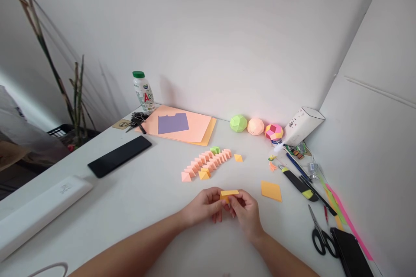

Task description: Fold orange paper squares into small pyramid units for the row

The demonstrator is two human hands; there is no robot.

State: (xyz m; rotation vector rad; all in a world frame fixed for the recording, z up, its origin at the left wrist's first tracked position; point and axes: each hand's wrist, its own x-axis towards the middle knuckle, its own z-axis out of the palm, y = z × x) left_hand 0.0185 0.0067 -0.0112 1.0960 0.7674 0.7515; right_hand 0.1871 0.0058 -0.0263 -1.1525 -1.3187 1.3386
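My left hand (204, 207) and my right hand (246, 213) meet just above the white table (136, 207), and both pinch a small folded orange paper (229, 193) between the fingertips. Beyond my hands lies a row of folded pink paper units (208, 163), with a green one (215, 150) and a few orange ones among them. A flat orange paper square (271, 191) rests on the table to the right of my right hand.
Sheets of peach and purple paper (177, 127) lie by the wall, with a bottle (144, 92) and keys (136, 120). Three paper balls (255, 126), a white box (302, 125), pens, a cutter (297, 181), scissors (320, 236) and a black phone (119, 156) surround the area.
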